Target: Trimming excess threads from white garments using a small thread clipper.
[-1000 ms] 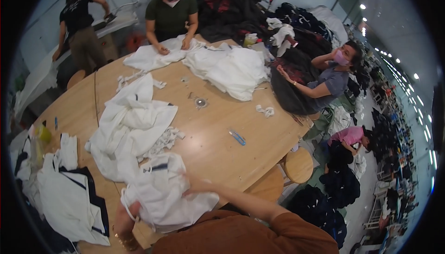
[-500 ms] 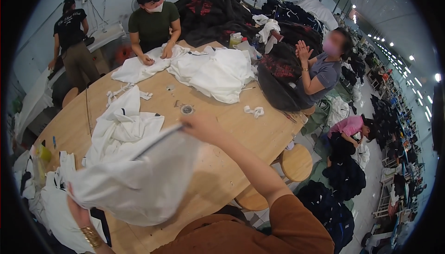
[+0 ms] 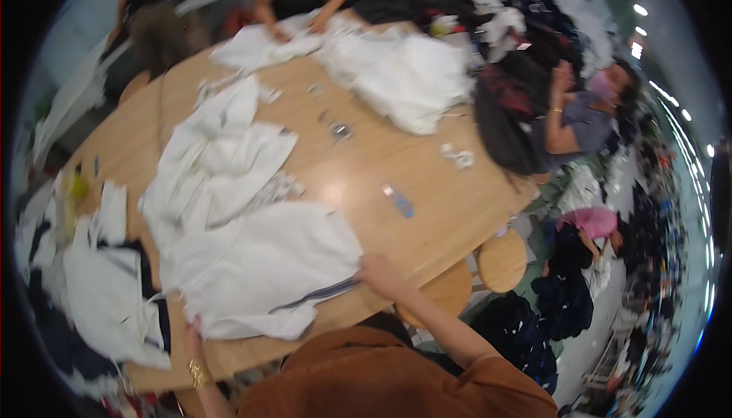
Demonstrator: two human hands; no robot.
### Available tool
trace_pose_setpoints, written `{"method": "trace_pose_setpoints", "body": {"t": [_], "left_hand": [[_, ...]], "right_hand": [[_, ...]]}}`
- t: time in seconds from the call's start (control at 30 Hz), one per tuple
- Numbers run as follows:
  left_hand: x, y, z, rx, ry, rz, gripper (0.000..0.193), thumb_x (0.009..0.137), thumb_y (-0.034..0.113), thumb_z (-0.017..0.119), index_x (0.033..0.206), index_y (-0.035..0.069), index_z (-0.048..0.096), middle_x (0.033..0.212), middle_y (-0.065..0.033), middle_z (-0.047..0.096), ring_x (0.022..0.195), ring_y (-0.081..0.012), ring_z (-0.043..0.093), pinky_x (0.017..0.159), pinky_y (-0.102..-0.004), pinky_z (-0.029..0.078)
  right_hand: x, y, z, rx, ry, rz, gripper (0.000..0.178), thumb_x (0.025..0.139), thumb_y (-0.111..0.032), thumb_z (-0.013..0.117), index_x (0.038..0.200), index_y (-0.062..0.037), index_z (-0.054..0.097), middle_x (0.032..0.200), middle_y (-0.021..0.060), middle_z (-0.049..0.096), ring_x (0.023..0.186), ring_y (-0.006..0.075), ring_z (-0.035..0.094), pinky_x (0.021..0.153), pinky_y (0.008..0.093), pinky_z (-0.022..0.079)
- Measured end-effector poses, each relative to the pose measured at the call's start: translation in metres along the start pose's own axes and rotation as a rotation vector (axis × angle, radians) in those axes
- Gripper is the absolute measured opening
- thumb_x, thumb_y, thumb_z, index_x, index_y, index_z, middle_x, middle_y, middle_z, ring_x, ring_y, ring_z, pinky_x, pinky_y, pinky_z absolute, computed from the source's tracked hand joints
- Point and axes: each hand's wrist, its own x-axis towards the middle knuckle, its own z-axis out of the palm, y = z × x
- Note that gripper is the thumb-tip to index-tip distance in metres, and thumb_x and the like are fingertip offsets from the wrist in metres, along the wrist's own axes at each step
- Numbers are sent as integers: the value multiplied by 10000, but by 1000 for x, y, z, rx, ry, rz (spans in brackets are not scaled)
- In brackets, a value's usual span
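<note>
A white garment (image 3: pixel 259 269) with a dark stripe lies spread over the near part of the table. At its right end, by the stripe, my right hand (image 3: pixel 383 276) is closed on the fabric. My left hand (image 3: pixel 192 333), with a gold bracelet at the wrist, pinches its left edge; motion blur softens the fingertips. Just beyond lies a crumpled white garment (image 3: pixel 217 147), with small white scraps (image 3: pixel 278 189) beside it. A blue-and-silver small item (image 3: pixel 399 201) rests on the wood to the right.
The round wooden table (image 3: pixel 427 243) has a pile of white garments (image 3: pixel 107 288) at its left. Across it, a co-worker's hands (image 3: pixel 316 22) touch white cloth (image 3: pixel 404 67). Another person (image 3: pixel 579 117) sits at the right with palms together. Wooden stools (image 3: pixel 502 259) stand at the near right.
The raised white garment has come down flat onto the table. My right hand has moved down and nearer to me with its end. The view has shifted, uncovering the small blue-and-silver item.
</note>
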Motion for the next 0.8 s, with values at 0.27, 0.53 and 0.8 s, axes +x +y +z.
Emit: {"method": "trace_pose_setpoints", "body": {"t": [0.27,0.53,0.8], "left_hand": [[-9,3,12,217,231,411,448,759,-9,553,1190,22,434,1182,-89,492,1116,-206,445,917,-324,357],[-20,62,100,957,98,800,471,810,138,516,1265,103,402,1358,-103,322,1249,-297,291,1030,-413,186],[40,18,117,1230,72,751,518,871,292,428,1360,209,277,1437,-32,197,1325,-228,162,1044,-476,12]], "right_hand": [[7,19,-45,-25,112,302,98,726,-115,601,817,-89,628,815,95,530,828,277,511,699,388,417],[50,-15,-15,64,290,325,349,784,-115,576,1126,-142,513,1104,112,502,1051,288,455,891,375,372],[78,29,28,-456,57,326,505,860,-281,473,1335,-220,312,1377,22,313,1279,236,262,1008,528,198]]}}
